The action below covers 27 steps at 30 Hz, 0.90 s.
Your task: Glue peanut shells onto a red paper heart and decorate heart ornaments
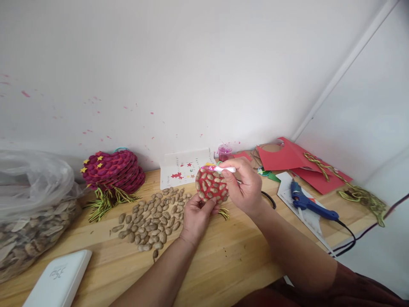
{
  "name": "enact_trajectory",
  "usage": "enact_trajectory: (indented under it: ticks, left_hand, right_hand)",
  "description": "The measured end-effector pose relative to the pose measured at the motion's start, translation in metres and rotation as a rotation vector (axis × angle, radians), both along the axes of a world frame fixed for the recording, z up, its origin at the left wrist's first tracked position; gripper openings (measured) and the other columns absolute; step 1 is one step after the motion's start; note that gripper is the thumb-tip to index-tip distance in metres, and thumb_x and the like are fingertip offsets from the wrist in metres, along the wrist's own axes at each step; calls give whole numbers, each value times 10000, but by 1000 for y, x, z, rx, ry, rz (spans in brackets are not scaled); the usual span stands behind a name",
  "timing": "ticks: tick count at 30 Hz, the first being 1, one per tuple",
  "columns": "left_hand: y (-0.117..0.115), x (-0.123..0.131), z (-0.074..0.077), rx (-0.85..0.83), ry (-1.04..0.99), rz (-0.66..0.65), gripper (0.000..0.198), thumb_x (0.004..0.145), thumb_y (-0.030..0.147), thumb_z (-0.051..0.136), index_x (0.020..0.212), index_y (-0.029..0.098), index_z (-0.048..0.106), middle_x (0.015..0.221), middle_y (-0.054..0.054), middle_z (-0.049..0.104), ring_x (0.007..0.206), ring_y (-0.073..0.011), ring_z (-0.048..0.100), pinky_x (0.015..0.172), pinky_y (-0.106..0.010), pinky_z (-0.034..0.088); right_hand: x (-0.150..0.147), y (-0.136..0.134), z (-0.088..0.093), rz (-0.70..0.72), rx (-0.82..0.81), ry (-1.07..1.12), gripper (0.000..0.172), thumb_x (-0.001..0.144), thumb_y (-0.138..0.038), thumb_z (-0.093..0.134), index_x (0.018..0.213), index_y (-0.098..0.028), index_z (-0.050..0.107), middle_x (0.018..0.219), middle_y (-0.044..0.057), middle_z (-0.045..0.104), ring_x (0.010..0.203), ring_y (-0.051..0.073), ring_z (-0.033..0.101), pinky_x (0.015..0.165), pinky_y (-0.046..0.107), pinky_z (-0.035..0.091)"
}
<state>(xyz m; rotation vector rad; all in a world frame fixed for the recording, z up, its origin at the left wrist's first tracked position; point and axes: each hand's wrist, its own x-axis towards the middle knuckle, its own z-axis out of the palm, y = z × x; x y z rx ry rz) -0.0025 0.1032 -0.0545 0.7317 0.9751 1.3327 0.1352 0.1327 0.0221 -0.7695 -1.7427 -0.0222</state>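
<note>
My left hand (195, 219) grips the lower edge of a red disc (209, 184) covered with peanuts in their shells. Yellow-green yarn strands (225, 213) hang at the disc's lower right. Pinched in the fingers of my right hand (246, 186) is a white-handled paintbrush (226, 169). Its pink, paint-covered end is at the top edge of the disc, where there is some pink colour; whether it touches cannot be told. Many loose peanuts (156, 221) lie on the wooden table to the left of my left hand.
Finished-looking purple decorations (115, 170) are stacked at left, near a plastic bag of peanuts (35, 226) and a white power bank (59, 277). Behind stand a star sticker sheet (172, 164) and a pink paint cup (225, 151). A blue glue gun (315, 208) and red card (284, 155) lie right.
</note>
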Motion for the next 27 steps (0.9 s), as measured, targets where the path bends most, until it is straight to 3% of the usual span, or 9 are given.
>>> enact_trajectory:
  ticks: [15,27]
  left_hand:
    - [4,0,-11,82,42,46,327,615,379,909,749,155,710,659,6,690,560,-108,597,557,-218,516]
    - [7,-4,-21,200,177,83,247,718,371,849,754,170,710,699,-5,681,616,-128,582,636,-246,507]
  right_hand:
    - [5,2,3,-70,27,61,119,982,-192,583,1045,-255,661,939,48,722,902,221,658,825,394,525]
    - [2,-8,9,-6,35,51,159,966,-155,590,1057,-260,667,926,39,724,865,211,651,791,382,533]
